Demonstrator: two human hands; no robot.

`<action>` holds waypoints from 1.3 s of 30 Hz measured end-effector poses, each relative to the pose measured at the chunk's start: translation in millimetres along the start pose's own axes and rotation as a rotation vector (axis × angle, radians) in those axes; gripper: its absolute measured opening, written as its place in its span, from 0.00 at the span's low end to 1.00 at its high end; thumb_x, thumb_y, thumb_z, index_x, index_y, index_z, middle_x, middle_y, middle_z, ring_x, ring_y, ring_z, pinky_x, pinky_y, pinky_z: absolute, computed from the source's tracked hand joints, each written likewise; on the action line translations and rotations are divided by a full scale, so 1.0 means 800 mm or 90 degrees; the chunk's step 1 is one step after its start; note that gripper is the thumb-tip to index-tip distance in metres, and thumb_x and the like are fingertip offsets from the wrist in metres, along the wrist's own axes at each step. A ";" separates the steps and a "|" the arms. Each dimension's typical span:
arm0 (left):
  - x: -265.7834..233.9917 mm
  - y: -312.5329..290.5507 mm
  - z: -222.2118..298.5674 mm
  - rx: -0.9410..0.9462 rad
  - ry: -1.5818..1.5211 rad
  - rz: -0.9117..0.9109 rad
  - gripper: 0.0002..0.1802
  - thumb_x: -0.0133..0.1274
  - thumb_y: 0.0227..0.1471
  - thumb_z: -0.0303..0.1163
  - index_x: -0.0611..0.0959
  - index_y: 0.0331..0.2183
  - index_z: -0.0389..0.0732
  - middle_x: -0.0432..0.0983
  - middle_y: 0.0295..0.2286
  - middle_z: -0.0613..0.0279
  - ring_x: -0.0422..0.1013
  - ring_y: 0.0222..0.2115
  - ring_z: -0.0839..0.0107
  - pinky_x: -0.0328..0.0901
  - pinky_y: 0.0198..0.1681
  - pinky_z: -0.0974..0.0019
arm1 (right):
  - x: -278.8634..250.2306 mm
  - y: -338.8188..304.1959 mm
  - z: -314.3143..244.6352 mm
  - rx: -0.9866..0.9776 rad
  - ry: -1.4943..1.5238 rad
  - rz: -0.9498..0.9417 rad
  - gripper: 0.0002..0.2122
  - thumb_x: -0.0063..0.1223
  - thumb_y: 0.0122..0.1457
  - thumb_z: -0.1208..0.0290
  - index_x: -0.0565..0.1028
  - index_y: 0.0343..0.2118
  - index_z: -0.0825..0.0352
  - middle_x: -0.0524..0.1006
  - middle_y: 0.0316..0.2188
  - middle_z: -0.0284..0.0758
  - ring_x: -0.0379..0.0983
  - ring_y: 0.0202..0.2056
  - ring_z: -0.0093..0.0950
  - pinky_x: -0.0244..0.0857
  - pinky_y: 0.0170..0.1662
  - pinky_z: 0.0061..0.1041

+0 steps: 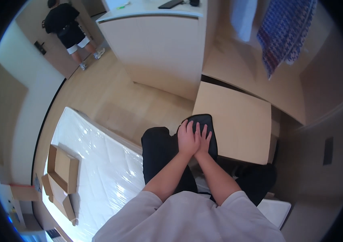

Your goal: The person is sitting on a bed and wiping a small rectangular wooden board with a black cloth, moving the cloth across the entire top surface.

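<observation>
Both my hands lie flat on a flat black item with rounded corners (212, 139), which looks like a soft case; its exact kind I cannot tell. My left hand (187, 138) rests with outstretched fingers, its side against the other hand. Fingers a little apart, my right hand (203, 141) presses on the same black item. The item sits by my dark-trousered knee (155, 147) and touches the near left edge of a light wooden panel (236, 121). What lies beneath the item is hidden.
On the left, an open cardboard box (64, 169) sits on a plastic-wrapped mattress (99, 161). A wooden cabinet (159, 48) stands ahead, with a patterned cloth (282, 34) hanging to its right. Far left, a person (64, 28) stands by a door (38, 34).
</observation>
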State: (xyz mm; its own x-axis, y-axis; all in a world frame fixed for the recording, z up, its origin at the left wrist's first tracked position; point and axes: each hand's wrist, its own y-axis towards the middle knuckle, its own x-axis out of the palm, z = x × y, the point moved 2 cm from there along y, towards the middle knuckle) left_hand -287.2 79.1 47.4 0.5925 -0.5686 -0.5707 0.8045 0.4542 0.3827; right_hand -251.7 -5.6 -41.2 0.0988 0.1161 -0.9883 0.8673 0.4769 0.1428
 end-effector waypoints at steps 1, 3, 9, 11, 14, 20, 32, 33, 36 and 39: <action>-0.011 -0.009 -0.007 0.057 0.033 0.003 0.29 0.56 0.62 0.34 0.74 0.61 0.32 0.68 0.61 0.32 0.69 0.59 0.32 0.65 0.63 0.41 | -0.013 0.004 -0.006 0.005 0.014 -0.010 0.35 0.51 0.68 0.49 0.60 0.76 0.50 0.50 0.80 0.41 0.39 0.79 0.53 0.35 0.75 0.67; -0.024 -0.025 -0.026 0.053 0.037 -0.041 0.32 0.58 0.61 0.35 0.73 0.62 0.32 0.67 0.62 0.31 0.67 0.60 0.32 0.63 0.65 0.40 | -0.044 0.014 0.009 -0.019 0.269 -0.112 0.35 0.55 0.66 0.54 0.62 0.75 0.53 0.56 0.77 0.43 0.47 0.77 0.53 0.42 0.74 0.67; 0.054 -0.024 0.004 0.060 0.358 -0.160 0.44 0.55 0.62 0.56 0.66 0.73 0.52 0.49 0.71 0.26 0.46 0.71 0.23 0.45 0.70 0.22 | -0.073 -0.039 0.312 0.461 -0.087 0.015 0.36 0.53 0.67 0.52 0.59 0.76 0.57 0.54 0.77 0.50 0.48 0.76 0.54 0.42 0.73 0.69; 0.082 0.011 -0.008 0.049 0.391 -0.176 0.45 0.52 0.62 0.60 0.66 0.74 0.52 0.46 0.72 0.24 0.44 0.72 0.22 0.42 0.69 0.20 | -0.067 -0.080 0.387 0.593 -0.094 0.017 0.37 0.47 0.69 0.47 0.55 0.78 0.56 0.50 0.78 0.52 0.45 0.77 0.54 0.43 0.73 0.68; 0.104 0.073 -0.039 -0.001 0.447 -0.170 0.46 0.50 0.64 0.61 0.61 0.75 0.54 0.45 0.73 0.28 0.45 0.72 0.26 0.46 0.69 0.22 | -0.101 -0.083 0.374 0.759 0.134 -0.105 0.36 0.43 0.70 0.43 0.60 0.74 0.61 0.69 0.69 0.55 0.67 0.67 0.55 0.60 0.67 0.57; 0.173 0.215 -0.052 -0.201 0.412 -0.179 0.47 0.50 0.65 0.59 0.58 0.75 0.50 0.62 0.65 0.36 0.67 0.60 0.38 0.68 0.56 0.37 | -0.098 -0.087 0.382 0.764 0.145 -0.057 0.26 0.45 0.70 0.46 0.72 0.51 0.68 0.82 0.47 0.54 0.80 0.45 0.60 0.73 0.47 0.58; 0.221 0.343 -0.080 -0.311 0.422 -0.243 0.35 0.45 0.68 0.59 0.71 0.62 0.43 0.78 0.54 0.38 0.79 0.52 0.39 0.74 0.53 0.39 | -0.090 -0.089 0.395 0.735 0.148 -0.009 0.22 0.46 0.70 0.50 0.73 0.46 0.70 0.82 0.42 0.55 0.81 0.39 0.59 0.75 0.41 0.58; 0.218 0.335 -0.075 -0.302 0.426 -0.229 0.38 0.44 0.68 0.60 0.68 0.68 0.46 0.77 0.56 0.38 0.77 0.54 0.38 0.73 0.55 0.39 | -0.097 -0.085 0.393 0.735 0.149 -0.003 0.22 0.46 0.70 0.50 0.73 0.45 0.70 0.83 0.41 0.55 0.82 0.39 0.59 0.75 0.40 0.58; 0.209 0.273 -0.069 -0.167 0.411 -0.160 0.40 0.47 0.67 0.58 0.66 0.71 0.48 0.71 0.58 0.38 0.72 0.59 0.37 0.73 0.52 0.38 | -0.092 -0.093 0.397 0.734 0.134 -0.008 0.22 0.47 0.70 0.49 0.73 0.43 0.70 0.83 0.40 0.55 0.82 0.39 0.58 0.76 0.40 0.57; 0.172 0.185 -0.062 -0.035 0.463 -0.138 0.43 0.50 0.65 0.58 0.61 0.75 0.56 0.53 0.72 0.35 0.53 0.70 0.31 0.62 0.60 0.22 | -0.094 -0.089 0.394 0.736 0.108 -0.017 0.24 0.46 0.71 0.48 0.74 0.44 0.70 0.84 0.41 0.54 0.83 0.41 0.57 0.76 0.43 0.56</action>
State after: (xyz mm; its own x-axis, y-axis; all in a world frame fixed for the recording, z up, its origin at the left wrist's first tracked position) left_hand -88.7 101.9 -10.2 0.2296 -0.0618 -0.9713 0.8848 0.4291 0.1818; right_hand -166.9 -322.7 6.4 0.0836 0.2751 -0.9578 0.8047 -0.5856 -0.0979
